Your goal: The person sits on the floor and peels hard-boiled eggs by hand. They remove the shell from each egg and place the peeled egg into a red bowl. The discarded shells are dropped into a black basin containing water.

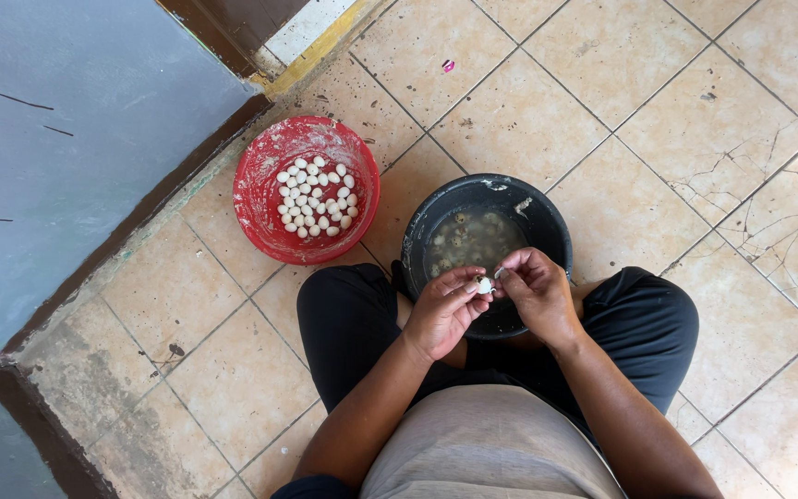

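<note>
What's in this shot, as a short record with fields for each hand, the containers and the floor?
Left hand: pinching a small white egg, likely a quail egg
Right hand: fingers picking at the same egg
Black bowl: cloudy water with speckled eggs, under the hands
Red bowl: peeled white eggs
Floor: beige tiles, some cracked

Soft, even daylight, faint shadows beside the bowls, sharp focus throughout, slight wide-angle bending toward the edges.

Egg (484,286) mostly hidden, perhaps half-peeled
</note>
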